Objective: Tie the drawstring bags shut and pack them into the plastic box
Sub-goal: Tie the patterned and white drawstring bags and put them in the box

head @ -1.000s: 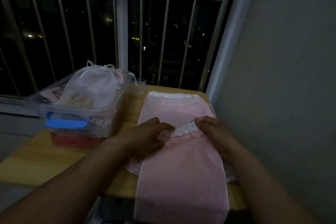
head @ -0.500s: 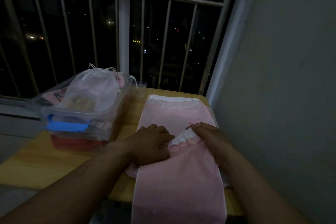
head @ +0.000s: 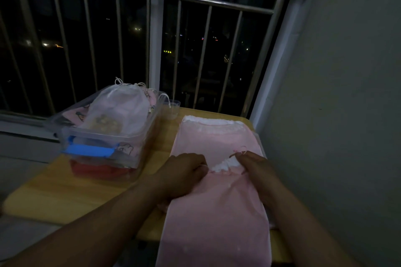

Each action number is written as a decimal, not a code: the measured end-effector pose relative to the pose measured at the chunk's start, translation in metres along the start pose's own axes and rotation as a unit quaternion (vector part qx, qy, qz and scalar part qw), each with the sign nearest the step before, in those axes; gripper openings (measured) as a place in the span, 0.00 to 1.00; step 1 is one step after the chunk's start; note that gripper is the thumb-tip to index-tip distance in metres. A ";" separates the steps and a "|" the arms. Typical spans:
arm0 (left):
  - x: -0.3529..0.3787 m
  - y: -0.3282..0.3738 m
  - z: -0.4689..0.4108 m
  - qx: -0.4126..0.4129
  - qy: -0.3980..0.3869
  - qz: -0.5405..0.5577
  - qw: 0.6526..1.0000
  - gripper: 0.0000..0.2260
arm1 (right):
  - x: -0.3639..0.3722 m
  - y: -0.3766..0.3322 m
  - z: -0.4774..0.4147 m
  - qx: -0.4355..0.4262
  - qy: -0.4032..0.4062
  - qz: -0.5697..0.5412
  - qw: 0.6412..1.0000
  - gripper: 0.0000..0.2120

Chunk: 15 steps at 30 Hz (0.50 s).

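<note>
Dim light. Pink bag (head: pixel 214 212) lies flat on the near right of the table (head: pixel 54 191), its bottom hanging over the near edge and its white gathered mouth pointing away. Left hand (head: pixel 184 171) is curled round the mouth's left end. Right hand (head: pixel 253 167) pinches the right end, with a thin drawstring loop (head: pixel 239 154) sticking out at its fingertips. Both hands are gripping, neither one relaxed. Second pink bag (head: pixel 212 136) lies flat under and beyond the first, mouth at the far edge. Plastic box (head: pixel 134 147) sits on the left, well apart from the hands. It has a blue latch (head: pixel 89 150) on its near side and a tied white bag (head: pixel 121 106) on top inside. Clear cup (head: pixel 173 107) stands just right of the box. Railing (head: pixel 195 0) is behind, wall (head: pixel 347 93) on the right.
</note>
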<state>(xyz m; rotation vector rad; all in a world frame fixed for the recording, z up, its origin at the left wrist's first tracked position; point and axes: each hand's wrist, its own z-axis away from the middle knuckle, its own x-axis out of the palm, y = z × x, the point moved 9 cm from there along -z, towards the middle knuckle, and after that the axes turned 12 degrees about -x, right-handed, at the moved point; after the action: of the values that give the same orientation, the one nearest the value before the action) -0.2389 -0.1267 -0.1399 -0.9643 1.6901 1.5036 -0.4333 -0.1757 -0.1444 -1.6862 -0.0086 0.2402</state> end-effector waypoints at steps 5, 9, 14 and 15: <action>-0.032 -0.009 -0.001 -0.109 0.070 0.223 0.966 0.10 | 0.004 -0.009 0.003 -0.014 -0.018 -0.013 1.000 0.10; -0.020 -0.029 -0.004 -0.224 0.041 0.500 0.836 0.11 | 0.005 -0.013 0.002 -0.030 -0.021 -0.009 0.999 0.10; 0.002 -0.022 0.001 -0.302 -0.063 0.759 0.574 0.19 | 0.008 -0.006 0.003 0.020 -0.020 -0.085 0.996 0.11; 0.003 -0.021 0.000 -0.297 -0.070 0.786 0.537 0.17 | 0.009 -0.003 0.003 0.037 -0.017 -0.118 0.992 0.11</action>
<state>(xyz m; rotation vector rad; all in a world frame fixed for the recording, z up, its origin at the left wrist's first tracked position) -0.2228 -0.1285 -0.1529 1.0234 1.8083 3.2180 -0.4246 -0.1708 -0.1429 -1.5897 -0.2211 0.0900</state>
